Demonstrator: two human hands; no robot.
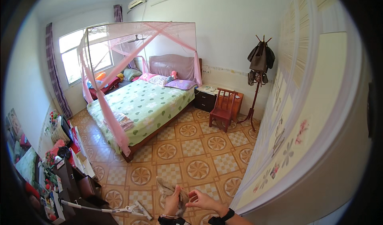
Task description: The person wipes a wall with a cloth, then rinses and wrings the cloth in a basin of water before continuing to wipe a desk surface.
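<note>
A crumpled beige-brown cloth (166,187) hangs over the tiled floor at the bottom centre. My left hand (173,199) is closed around it, thumb on top, and part of the cloth droops below the fist. Just to the right, my right hand (201,200) has its fingers curled and apart, with the fingertips close to the cloth's right edge; whether they touch it I cannot tell. A white flat-headed mop (139,210) lies to the left of my hands, its pole running to the dark furniture.
A canopy bed (143,108) with a green cover fills the middle. A red wooden chair (223,114) and a coat stand (256,105) are beyond it to the right. A cluttered dark dressing table (67,177) stands left, a pale patterned wardrobe (287,153) right.
</note>
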